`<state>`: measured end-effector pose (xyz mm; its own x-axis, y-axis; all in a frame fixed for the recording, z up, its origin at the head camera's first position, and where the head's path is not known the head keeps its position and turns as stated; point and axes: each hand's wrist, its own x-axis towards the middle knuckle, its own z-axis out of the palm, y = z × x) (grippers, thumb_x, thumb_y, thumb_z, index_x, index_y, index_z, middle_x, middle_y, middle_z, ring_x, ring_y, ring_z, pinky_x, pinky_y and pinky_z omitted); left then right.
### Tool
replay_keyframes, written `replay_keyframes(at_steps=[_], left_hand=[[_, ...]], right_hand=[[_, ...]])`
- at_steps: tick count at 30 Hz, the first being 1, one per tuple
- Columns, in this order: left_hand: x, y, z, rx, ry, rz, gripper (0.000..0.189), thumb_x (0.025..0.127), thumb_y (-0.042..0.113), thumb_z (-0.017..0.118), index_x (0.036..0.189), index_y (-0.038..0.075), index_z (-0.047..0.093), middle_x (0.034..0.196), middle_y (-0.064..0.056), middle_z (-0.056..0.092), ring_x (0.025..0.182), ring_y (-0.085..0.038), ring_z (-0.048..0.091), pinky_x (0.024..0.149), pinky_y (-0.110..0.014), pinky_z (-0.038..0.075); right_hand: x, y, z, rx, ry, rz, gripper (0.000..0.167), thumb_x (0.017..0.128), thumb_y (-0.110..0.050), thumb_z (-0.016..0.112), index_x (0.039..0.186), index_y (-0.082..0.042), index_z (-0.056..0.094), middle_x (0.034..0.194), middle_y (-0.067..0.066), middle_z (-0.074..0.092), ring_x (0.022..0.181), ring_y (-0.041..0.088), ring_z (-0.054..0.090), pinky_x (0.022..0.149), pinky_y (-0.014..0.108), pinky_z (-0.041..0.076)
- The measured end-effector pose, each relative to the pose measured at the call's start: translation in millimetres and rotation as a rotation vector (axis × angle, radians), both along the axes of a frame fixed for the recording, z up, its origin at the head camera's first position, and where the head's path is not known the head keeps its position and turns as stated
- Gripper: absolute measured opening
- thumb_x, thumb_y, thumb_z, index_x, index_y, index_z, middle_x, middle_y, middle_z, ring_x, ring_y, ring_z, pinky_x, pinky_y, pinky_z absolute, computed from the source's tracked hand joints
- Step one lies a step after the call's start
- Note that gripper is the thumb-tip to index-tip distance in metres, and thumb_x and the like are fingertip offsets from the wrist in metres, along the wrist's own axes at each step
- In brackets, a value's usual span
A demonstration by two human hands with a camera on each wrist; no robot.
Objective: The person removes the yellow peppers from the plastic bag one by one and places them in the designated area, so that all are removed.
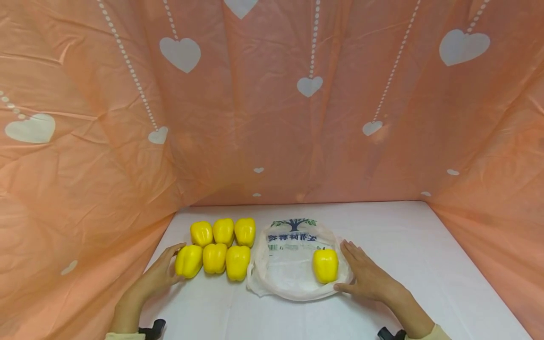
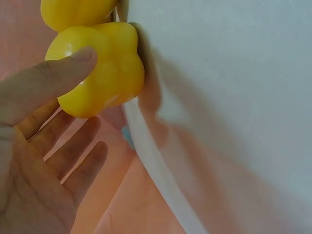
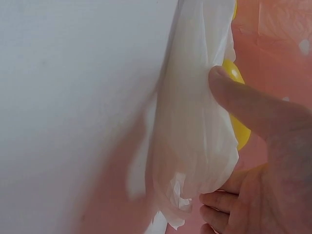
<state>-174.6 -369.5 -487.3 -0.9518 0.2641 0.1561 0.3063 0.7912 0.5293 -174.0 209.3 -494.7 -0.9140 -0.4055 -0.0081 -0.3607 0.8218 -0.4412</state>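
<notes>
At the left end of the near row, my left hand (image 1: 159,269) holds a yellow bell pepper (image 1: 189,261). In the left wrist view its thumb (image 2: 73,68) lies across the pepper, with the other fingers behind and below. A white plastic bag (image 1: 293,295) with a printed tree lies with its mouth spread wide in the middle. Inside it, toward the right, sits one bell pepper (image 1: 325,266). My right hand (image 1: 369,277) rests against the bag's right side, fingers extended; in the right wrist view its thumb (image 3: 239,95) lies at the bag's rim.
Several more yellow bell peppers (image 1: 223,231) stand in two close rows between my left hand and the bag. They are set on a white table (image 1: 425,264). A peach cloth with white hearts (image 1: 310,87) hangs behind and along both sides.
</notes>
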Motion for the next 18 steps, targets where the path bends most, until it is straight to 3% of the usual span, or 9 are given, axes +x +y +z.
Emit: replay_keyframes(at_steps=[3,5,10,15,18], left_hand=[[-0.3,1.0,-1.1,-0.027,0.029,0.003,0.083,0.081,0.008,0.093,0.148,-0.004,0.045,0.142,-0.03,0.056,0.133,-0.053,0.054,0.117,-0.057,0.042],[-0.7,2.0,-0.9,-0.026,0.039,0.001,0.081,0.081,0.01,0.093,0.147,-0.004,0.046,0.141,-0.029,0.056,0.132,-0.051,0.055,0.115,-0.056,0.045],[-1.4,3.7,-0.4,0.012,0.017,0.0,0.08,0.082,0.009,0.092,0.145,-0.007,0.046,0.142,-0.033,0.054,0.131,-0.055,0.055,0.111,-0.072,0.041],[-1.1,4.5,0.9,0.026,-0.044,0.035,0.082,0.085,0.014,0.092,0.149,-0.005,0.045,0.148,-0.035,0.049,0.138,-0.059,0.047,0.114,-0.077,0.034],[-1.0,5.4,2.4,0.026,-0.036,0.04,0.083,0.084,0.017,0.092,0.149,-0.004,0.045,0.15,-0.036,0.047,0.141,-0.059,0.043,0.115,-0.078,0.032]], right_hand=[[-0.1,0.0,0.3,0.001,-0.005,-0.002,0.121,0.083,-0.06,0.085,0.165,0.007,0.027,0.173,0.028,0.026,0.158,0.05,0.026,0.128,0.063,0.021],[-0.2,-0.2,0.7,-0.001,-0.004,-0.002,0.121,0.083,-0.061,0.085,0.166,0.007,0.027,0.173,0.028,0.025,0.158,0.05,0.026,0.128,0.063,0.022],[-0.6,0.0,0.6,0.0,0.005,0.005,0.121,0.084,-0.061,0.085,0.165,0.008,0.027,0.172,0.029,0.026,0.158,0.05,0.026,0.128,0.063,0.022],[-1.1,0.6,-0.5,0.004,0.009,0.008,0.121,0.084,-0.06,0.085,0.165,0.009,0.027,0.172,0.028,0.026,0.158,0.05,0.026,0.128,0.063,0.022],[-1.3,0.9,-0.9,-0.001,0.013,0.008,0.121,0.084,-0.06,0.085,0.165,0.009,0.027,0.172,0.029,0.026,0.158,0.05,0.026,0.128,0.063,0.022]])
